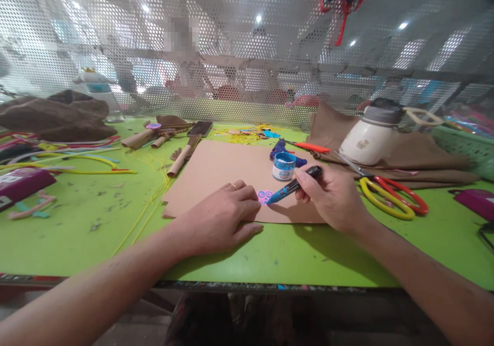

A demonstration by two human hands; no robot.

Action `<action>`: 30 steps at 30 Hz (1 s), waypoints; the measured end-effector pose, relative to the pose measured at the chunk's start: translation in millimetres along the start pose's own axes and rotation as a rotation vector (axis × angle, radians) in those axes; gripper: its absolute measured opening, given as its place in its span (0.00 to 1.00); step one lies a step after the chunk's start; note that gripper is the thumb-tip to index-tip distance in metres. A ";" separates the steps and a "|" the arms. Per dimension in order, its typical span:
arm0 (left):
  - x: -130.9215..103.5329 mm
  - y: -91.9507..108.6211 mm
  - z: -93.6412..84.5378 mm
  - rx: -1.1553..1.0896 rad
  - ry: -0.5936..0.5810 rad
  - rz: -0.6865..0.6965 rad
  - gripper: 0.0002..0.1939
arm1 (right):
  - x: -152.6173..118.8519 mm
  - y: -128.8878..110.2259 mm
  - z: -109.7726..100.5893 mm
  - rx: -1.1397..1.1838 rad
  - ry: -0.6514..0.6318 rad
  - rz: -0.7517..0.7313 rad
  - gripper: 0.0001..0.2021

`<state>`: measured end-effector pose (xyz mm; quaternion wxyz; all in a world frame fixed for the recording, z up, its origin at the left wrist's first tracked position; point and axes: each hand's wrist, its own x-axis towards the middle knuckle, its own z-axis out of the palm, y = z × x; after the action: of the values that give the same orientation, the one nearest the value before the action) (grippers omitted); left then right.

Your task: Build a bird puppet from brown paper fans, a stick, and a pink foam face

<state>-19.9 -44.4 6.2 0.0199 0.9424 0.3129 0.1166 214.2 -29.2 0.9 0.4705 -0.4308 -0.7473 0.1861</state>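
Note:
My right hand [328, 191] grips a blue marker [291, 185] with a black rear end. The marker's tip touches a small pink piece [265, 195] that bears blue ring-shaped marks. My left hand [227, 214] lies flat, fingers stretched out, with its fingertips at the left edge of the pink piece. Both the piece and part of that hand rest on a sheet of brown cardboard [226, 163]. Just beyond the marker stands an uncapped jar of blue paint [284, 167]. Behind the jar lies a dark blue glue gun [287, 153], partly hidden.
Scissors [389, 196] with red and yellow handles lie right of my right hand, before a white bottle [366, 137] and brown cloth [424, 155]. Leftward are rolled brown paper pieces [183, 158], a phone [200, 128] and yellow strands [148, 207]. A perforated screen [239, 52] borders the green table [239, 263].

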 end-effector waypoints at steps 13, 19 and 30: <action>0.3 1.1 -0.9 0.003 -0.021 -0.009 0.11 | -0.8 -1.6 -1.2 0.062 0.067 -0.027 0.12; 0.6 1.1 -0.1 -0.004 -0.007 -0.006 0.11 | 1.0 1.2 -0.7 0.025 0.033 -0.025 0.16; 0.5 1.8 -1.2 0.000 -0.004 -0.007 0.11 | 2.2 -0.2 -0.9 0.009 -0.013 0.009 0.15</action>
<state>-18.7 -45.6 7.7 0.0210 0.9415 0.3163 0.1146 214.5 -27.7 2.6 0.4667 -0.4308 -0.7476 0.1942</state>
